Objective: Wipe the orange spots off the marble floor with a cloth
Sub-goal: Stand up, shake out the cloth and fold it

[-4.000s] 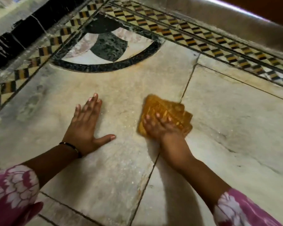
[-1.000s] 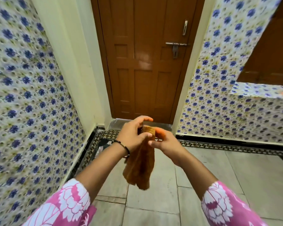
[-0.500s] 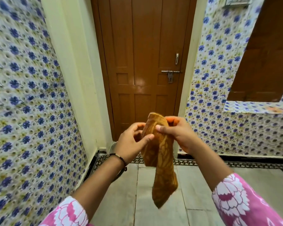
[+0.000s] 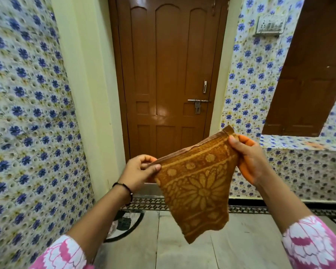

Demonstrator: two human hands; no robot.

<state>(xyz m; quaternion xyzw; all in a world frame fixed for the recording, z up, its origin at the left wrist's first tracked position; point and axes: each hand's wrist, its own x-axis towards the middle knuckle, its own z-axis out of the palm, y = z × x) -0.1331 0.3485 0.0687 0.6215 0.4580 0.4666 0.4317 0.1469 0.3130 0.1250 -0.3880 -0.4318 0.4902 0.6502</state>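
Note:
An orange-brown patterned cloth [image 4: 197, 188] hangs spread in the air in front of me, well above the marble floor [image 4: 231, 247]. My left hand [image 4: 139, 172] pinches its upper left corner between thumb and fingers. My right hand [image 4: 249, 159] pinches the upper right corner, higher up, and its fingers are stained orange. The cloth's top edge is pulled taut between both hands. No orange spots show on the visible strip of floor.
A shut brown wooden door [image 4: 171, 78] with a latch stands straight ahead. Blue-flowered tiled walls [image 4: 27, 113] close in on the left and right. A patterned border strip [image 4: 260, 209] and a dark inlay [image 4: 124, 224] run along the floor's far edge.
Four seconds ago my right hand rubbed the cloth on the floor while my left lay flat. Since then the view rose, and both hands have pulled the bunched cloth open.

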